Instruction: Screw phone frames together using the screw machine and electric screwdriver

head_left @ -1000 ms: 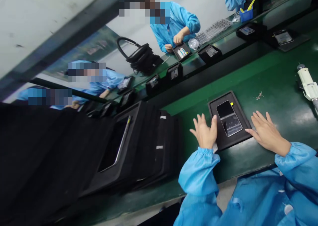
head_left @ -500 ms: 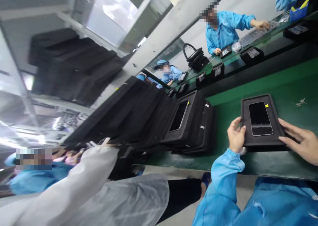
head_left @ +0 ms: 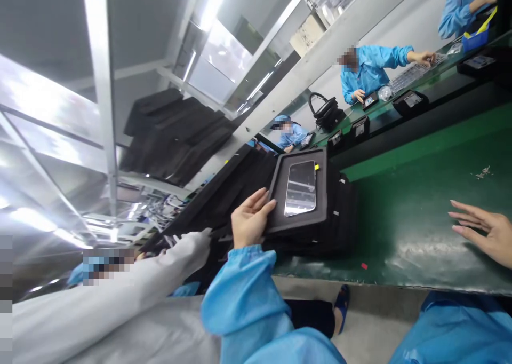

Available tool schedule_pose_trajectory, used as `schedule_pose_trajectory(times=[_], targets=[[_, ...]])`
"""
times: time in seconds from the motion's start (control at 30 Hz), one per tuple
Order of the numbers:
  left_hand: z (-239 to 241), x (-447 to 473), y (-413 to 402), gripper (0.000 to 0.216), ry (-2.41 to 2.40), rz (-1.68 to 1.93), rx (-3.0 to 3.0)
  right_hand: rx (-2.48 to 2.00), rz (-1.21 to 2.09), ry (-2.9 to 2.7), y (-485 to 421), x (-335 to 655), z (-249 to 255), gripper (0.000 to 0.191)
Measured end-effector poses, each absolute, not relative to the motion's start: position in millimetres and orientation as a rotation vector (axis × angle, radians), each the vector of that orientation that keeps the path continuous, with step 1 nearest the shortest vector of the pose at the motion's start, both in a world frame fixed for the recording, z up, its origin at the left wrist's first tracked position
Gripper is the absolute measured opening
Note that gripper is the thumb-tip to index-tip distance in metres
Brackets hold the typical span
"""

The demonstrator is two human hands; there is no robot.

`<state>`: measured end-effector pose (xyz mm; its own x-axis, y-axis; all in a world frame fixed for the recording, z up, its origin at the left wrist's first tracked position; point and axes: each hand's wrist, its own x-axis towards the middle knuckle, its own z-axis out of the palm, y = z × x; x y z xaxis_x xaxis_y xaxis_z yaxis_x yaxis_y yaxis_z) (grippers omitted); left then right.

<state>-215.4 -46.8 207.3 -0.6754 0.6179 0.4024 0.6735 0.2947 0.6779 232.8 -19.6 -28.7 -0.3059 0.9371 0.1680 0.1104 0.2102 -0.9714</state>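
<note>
My left hand (head_left: 253, 218) grips the left edge of a black foam tray (head_left: 276, 222), thumb on top. In the tray lies a smartphone (head_left: 301, 189) with a glossy screen and a yellow tab (head_left: 317, 167) at its upper right corner. The tray is at the top of a stack of black trays (head_left: 342, 214); whether it rests fully on them I cannot tell. My right hand (head_left: 486, 230) hovers over the green bench (head_left: 408, 209) at the right, fingers stretched out, holding nothing.
A red scrap (head_left: 364, 266) lies near the bench's front edge, small pale bits (head_left: 482, 172) farther back. Behind runs a dark conveyor (head_left: 444, 118) carrying black trays (head_left: 410, 102). Co-workers in blue sit beyond. A person's grey sleeve (head_left: 160, 268) reaches in at the left.
My left hand has carried the tray with the smartphone leftward from the bench onto the stack. My right hand has let go of the tray and stays at the right. The view has shifted slightly.
</note>
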Motion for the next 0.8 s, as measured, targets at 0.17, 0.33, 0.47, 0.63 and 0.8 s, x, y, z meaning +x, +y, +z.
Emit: schedule_pose_trajectory(times=[0.17,0.33,0.47,0.63,0.8], targets=[[194.6,-194.1,-40.4,0.045,-2.376,-0.778,-1.391,-1.028,1.195,-1.633,-21.1,230.5,-31.8,0.064],[160.0,-168.5,-44.0,0.055,-2.382,-0.356,-1.718,-1.055,1.144,-1.666,-26.6,239.9,-35.7,0.062],[160.5,-166.7,-52.6,0.056,-2.344,-0.384,-1.608,-1.114,0.998,-1.679,-30.8,256.4,-36.6,0.059],[162.0,-93.5,-10.8,0.054,-1.800,-0.793,-1.846,-1.185,0.575,-1.645,-47.3,272.3,-32.6,0.046],[127.5,38.0,102.4,0.044,-1.409,-0.776,-2.518,-1.387,0.177,-1.580,-65.5,291.1,-39.7,0.031]])
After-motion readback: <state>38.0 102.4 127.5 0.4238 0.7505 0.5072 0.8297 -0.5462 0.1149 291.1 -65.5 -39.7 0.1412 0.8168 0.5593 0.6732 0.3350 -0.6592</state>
